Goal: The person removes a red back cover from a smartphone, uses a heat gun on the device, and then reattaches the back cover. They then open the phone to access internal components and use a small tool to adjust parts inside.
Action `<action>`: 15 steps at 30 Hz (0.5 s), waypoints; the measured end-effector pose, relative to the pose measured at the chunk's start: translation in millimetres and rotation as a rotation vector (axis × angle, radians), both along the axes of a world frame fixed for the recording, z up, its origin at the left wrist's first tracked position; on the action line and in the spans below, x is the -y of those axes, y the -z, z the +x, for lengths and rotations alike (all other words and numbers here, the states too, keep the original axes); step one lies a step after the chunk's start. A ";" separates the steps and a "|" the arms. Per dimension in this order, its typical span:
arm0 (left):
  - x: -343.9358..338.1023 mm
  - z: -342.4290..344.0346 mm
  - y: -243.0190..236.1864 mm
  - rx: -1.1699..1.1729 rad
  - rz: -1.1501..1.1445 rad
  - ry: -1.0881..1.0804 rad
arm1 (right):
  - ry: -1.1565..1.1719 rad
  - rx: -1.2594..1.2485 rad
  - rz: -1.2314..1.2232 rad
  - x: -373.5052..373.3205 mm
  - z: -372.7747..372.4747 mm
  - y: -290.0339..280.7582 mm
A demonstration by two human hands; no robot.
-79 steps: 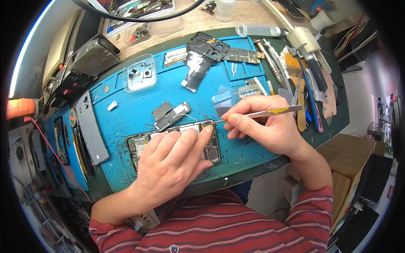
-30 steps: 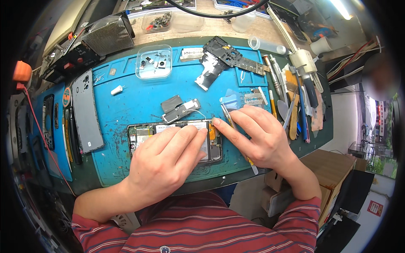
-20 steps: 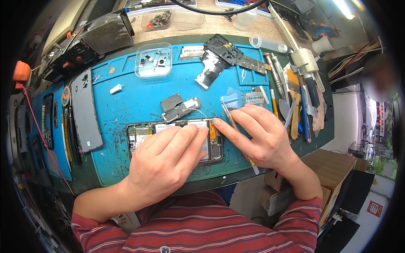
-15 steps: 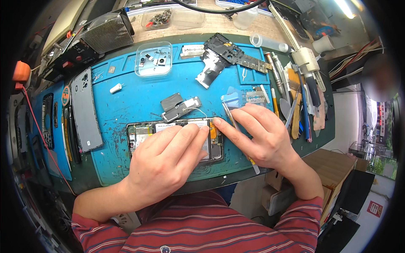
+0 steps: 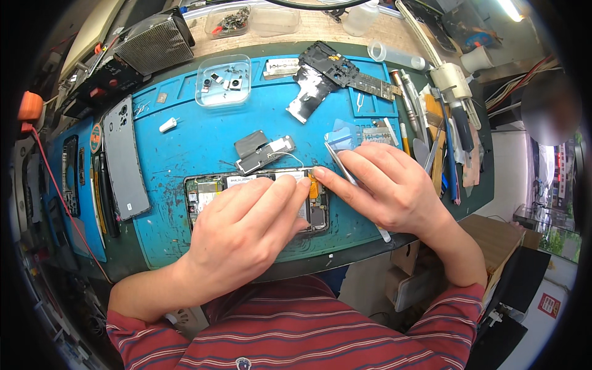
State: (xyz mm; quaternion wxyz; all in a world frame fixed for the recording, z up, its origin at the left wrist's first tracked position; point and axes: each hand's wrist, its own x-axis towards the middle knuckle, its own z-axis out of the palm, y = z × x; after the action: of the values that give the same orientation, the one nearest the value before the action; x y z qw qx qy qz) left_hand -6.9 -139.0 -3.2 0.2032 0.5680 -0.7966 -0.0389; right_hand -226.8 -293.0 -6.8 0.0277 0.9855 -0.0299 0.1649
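An opened phone (image 5: 318, 220) lies crosswise on the blue work mat, its inner parts bare. Over its middle is my left hand (image 5: 240, 219), fingers bunched together, tips beside an orange flex cable (image 5: 314, 190) at the right end. Whatever those fingers hold, if anything, is hidden. My right hand (image 5: 394, 188) keeps metal tweezers (image 5: 337, 161) against the palm, tips pointing up and away. Its index fingertip presses the phone's far right corner, close to the left fingertips. Just beyond the phone rests a dark speaker module (image 5: 266, 155) with a thin white wire running to the phone's edge.
A clear tray (image 5: 224, 98) of small parts stands farther back, near a black phone frame piece (image 5: 324, 71) with a metal strip. A grey back cover (image 5: 126, 163) lies at left. Several brushes and picks (image 5: 447, 135) crowd the right. A white plug-like piece (image 5: 168, 125) sits on the mat.
My right hand has shifted slightly, and the lower end of the tweezers has swung right and away from me. The left hand remains over the phone, nearly unchanged.
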 end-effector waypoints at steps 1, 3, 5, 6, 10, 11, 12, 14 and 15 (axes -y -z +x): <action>0.5 0.0 0.1 0.002 0.008 0.003 | -0.002 -0.002 -0.010 0.2 0.1 0.1; 2.0 0.1 0.7 0.011 0.008 0.014 | -0.002 -0.001 -0.014 0.4 -0.2 0.3; 3.0 -0.3 1.0 0.017 0.006 0.023 | -0.007 0.001 -0.013 1.1 -0.9 0.1; 3.4 -0.7 1.2 0.017 0.004 0.026 | -0.013 0.000 -0.010 2.4 -1.3 0.0; 5.4 -0.7 0.5 0.006 0.004 0.032 | -0.017 -0.005 -0.014 3.5 -1.2 0.5; 5.7 -0.9 0.8 0.013 -0.005 0.037 | -0.016 -0.001 -0.007 3.3 -1.2 0.8; 6.3 -1.2 1.7 0.019 -0.015 0.043 | -0.014 0.002 -0.002 3.3 -1.3 0.7; 7.7 -0.8 3.0 0.021 -0.029 0.050 | -0.008 0.024 0.011 3.4 -2.2 1.8; 8.5 -0.4 3.5 0.017 -0.034 0.051 | -0.005 0.041 0.018 3.6 -3.8 3.4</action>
State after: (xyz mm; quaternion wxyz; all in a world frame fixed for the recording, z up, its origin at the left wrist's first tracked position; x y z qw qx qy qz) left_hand -7.3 -147.5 -6.7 0.2051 0.5445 -0.8129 -0.0259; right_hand -230.6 -296.6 -10.1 0.0179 0.9821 -0.0296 0.1851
